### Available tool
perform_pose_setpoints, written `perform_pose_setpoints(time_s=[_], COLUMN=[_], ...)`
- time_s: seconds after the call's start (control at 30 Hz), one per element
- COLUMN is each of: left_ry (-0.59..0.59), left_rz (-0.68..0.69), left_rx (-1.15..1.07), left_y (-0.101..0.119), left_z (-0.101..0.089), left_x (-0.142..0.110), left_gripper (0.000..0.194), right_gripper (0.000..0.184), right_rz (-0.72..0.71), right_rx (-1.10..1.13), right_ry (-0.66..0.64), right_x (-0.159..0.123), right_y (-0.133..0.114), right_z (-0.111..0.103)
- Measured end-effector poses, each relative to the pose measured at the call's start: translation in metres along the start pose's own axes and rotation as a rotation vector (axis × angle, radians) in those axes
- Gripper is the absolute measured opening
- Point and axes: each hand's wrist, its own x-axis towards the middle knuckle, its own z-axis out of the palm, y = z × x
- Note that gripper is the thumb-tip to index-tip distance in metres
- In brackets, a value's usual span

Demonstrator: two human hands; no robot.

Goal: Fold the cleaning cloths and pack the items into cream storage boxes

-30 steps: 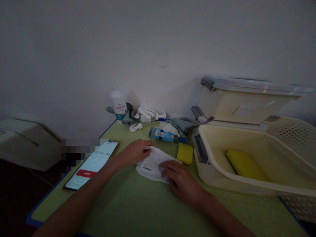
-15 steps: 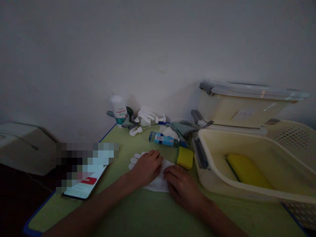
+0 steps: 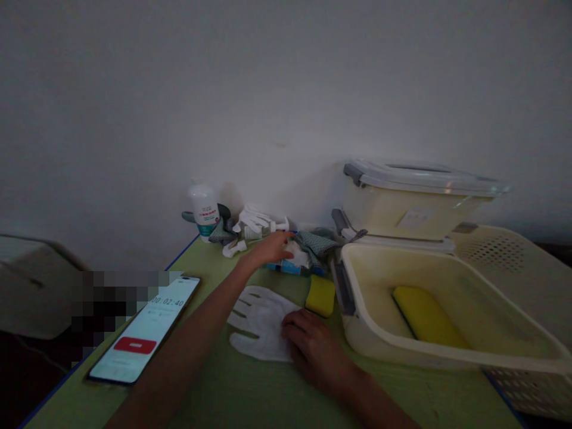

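Note:
A white glove lies flat on the table, its fingers pointing left. My right hand has its curled fingers on the cuff end, holding it. Farther back, my left hand reaches over the table with fingers stretched out and apart, above a blue-labelled bottle lying on its side. A crumpled white item and a grey-green mesh cloth are beside those fingers. A yellow sponge with a dark underside is just past the glove.
To the right stands a cream bin with a larger yellow sponge inside; a lidded box is behind it. At the back are a white bottle, another white glove and a pump bottle. A phone lies left.
My left hand has left the glove and moved forward to the bottle, uncovering the glove's spread fingers. My right hand stays at the cuff. The view has shifted slightly.

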Motion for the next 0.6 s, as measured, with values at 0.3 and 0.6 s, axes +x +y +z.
perform_pose_setpoints(time_s=[0.3,0.6], left_ry=[0.184,0.508], left_rz=[-0.017,-0.089], left_rx=[-0.228,-0.51], left_y=[-0.009,-0.004], left_z=[-0.041,-0.073], left_x=[0.006,-0.008], left_gripper=[0.004,0.028], right_gripper=[0.02,0.02], right_rz=[0.006,0.024], right_rx=[0.045,0.066], right_ry=[-0.018,-0.009], right_x=[-0.001,0.0], right_y=[0.004,0.002], right_z=[0.001,-0.001])
